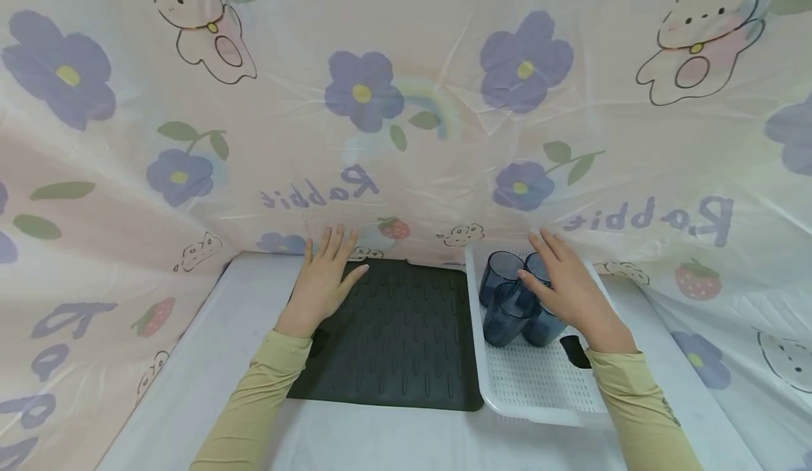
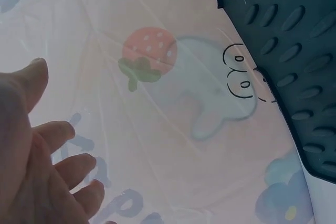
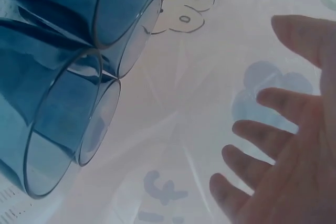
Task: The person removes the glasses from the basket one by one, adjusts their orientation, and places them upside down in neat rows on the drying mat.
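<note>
Four blue glasses (image 1: 505,319) are stood in the white tray (image 1: 539,383), mouths upward, long axes vertical; left hand (image 1: 322,282) and right hand (image 1: 567,286) are held spread.

On my head feed, the mat (image 1: 406,344) lies on the table (image 1: 380,439), just left of the tray (image 1: 539,379). Four glasses (image 1: 507,316) stand in the tray toward its far end, touching one another as far as I can tell. Behind everything hangs a sheet (image 1: 438,168).
</note>
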Demonstrator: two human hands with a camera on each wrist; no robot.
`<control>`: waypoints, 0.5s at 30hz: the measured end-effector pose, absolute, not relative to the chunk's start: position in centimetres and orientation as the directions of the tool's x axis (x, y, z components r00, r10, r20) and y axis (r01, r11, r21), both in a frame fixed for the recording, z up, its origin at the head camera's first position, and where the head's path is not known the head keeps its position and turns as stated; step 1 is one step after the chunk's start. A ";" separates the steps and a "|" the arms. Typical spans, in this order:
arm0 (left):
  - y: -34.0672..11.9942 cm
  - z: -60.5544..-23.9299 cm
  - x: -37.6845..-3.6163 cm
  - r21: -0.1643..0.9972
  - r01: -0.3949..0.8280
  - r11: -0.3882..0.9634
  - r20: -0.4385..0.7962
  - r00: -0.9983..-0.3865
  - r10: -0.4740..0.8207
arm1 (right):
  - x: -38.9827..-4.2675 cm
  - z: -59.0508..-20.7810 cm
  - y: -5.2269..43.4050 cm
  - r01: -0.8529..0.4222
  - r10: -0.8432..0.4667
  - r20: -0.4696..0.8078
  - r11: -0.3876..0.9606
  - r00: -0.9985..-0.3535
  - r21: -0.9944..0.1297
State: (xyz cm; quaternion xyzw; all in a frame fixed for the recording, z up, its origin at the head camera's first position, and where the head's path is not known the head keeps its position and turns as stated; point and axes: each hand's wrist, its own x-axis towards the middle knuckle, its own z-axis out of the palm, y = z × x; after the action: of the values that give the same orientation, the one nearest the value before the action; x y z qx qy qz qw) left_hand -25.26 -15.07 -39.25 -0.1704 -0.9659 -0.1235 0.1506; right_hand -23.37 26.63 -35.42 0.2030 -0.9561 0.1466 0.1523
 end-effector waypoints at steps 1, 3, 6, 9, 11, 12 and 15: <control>-15.1 -39.2 -25.3 0.197 0.374 0.906 0.337 -0.894 0.296 | -23.3 -35.4 26.7 -0.437 -0.341 0.366 0.872 -0.866 -0.222; -15.1 -39.0 -25.3 0.224 0.391 0.892 0.350 -0.887 0.301 | -23.3 -35.3 26.8 -0.446 -0.336 0.386 0.862 -0.859 -0.241; -15.3 -38.9 -25.4 0.276 0.413 0.868 0.372 -0.878 0.300 | -23.2 -35.1 27.1 -0.461 -0.330 0.399 0.837 -0.855 -0.295; -15.6 -39.1 -25.5 0.338 0.433 0.836 0.396 -0.871 0.291 | -23.1 -35.0 27.4 -0.480 -0.328 0.408 0.800 -0.852 -0.359; -15.8 -39.2 -25.5 0.401 0.442 0.803 0.407 -0.871 0.276 | -23.1 -35.1 27.7 -0.491 -0.324 0.420 0.778 -0.848 -0.391; -15.8 -39.2 -25.4 0.431 0.442 0.787 0.406 -0.874 0.268 | -23.1 -35.1 27.8 -0.496 -0.319 0.429 0.766 -0.845 -0.408; -16.0 -39.4 -25.2 0.524 0.442 0.728 0.407 -0.881 0.241 | -22.9 -35.2 28.3 -0.493 -0.288 0.442 0.733 -0.849 -0.469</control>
State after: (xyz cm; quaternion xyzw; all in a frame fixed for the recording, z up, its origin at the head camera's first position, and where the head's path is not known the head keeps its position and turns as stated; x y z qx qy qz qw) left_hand -25.15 -16.04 -39.41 -0.1863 -0.9162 -0.3179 0.1576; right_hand -22.91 28.26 -35.24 0.2135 -0.9147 0.2966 0.1726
